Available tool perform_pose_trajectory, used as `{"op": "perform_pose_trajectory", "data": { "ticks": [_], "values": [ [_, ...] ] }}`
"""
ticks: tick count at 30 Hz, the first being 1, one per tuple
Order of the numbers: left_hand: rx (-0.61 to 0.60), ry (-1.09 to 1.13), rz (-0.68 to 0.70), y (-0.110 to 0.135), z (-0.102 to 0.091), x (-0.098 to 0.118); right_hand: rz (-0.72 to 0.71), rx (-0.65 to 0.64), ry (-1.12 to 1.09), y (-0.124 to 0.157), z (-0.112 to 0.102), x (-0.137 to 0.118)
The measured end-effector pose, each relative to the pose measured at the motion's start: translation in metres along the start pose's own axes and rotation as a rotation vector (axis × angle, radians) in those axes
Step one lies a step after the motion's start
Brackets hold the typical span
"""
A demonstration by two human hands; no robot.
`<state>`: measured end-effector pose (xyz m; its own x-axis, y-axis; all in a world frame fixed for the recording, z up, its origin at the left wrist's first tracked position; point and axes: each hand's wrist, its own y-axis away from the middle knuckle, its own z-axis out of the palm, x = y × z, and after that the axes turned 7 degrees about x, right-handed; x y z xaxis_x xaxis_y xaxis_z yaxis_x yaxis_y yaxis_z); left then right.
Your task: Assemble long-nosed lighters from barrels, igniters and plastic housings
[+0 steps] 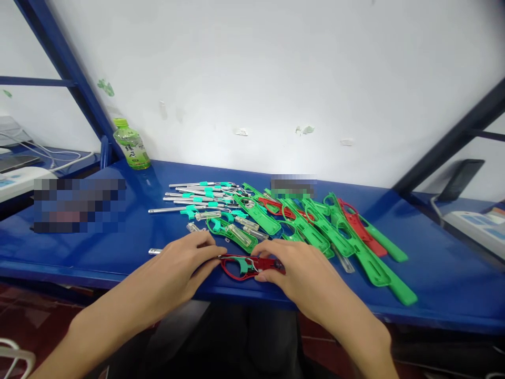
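At the table's front edge lies a red lighter casing half [232, 269], with a teal trigger [245, 266] and thin wires inside it. My left hand [197, 258] pinches its left end, where a metal lighter tube [154, 251] runs under the hand and sticks out on the far side. My right hand [278, 258] grips the casing's handle end between thumb and fingers. Just beyond my hands is a green casing half [221, 229] with a clear fuel tank [239, 235] lying on it.
Several metal tubes with teal triggers [197, 195] lie behind my left hand. Green casing halves [366, 258] and a red casing half [365, 231] are piled to the right. A green-capped bottle [132, 147] stands at the back left, and a blurred dark object [79, 205] lies left.
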<state>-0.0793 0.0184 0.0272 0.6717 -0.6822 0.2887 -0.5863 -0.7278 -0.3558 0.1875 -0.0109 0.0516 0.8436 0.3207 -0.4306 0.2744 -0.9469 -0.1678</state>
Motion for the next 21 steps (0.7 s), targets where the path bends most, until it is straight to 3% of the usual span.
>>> {"op": "perform_pose_trajectory", "data": {
  "ticks": [4, 11, 21],
  "values": [
    [0.005, -0.033, 0.084, -0.008, 0.006, 0.005, -0.011, 0.011, 0.001, 0.001, 0.001, 0.001],
    [0.161, -0.152, 0.227, -0.012, 0.022, 0.004, 0.0, -0.023, 0.031, -0.002, 0.002, 0.0],
    [0.229, -0.234, 0.247, -0.018, 0.028, 0.009, -0.115, 0.035, 0.04, -0.003, 0.008, 0.01]
  ]
}}
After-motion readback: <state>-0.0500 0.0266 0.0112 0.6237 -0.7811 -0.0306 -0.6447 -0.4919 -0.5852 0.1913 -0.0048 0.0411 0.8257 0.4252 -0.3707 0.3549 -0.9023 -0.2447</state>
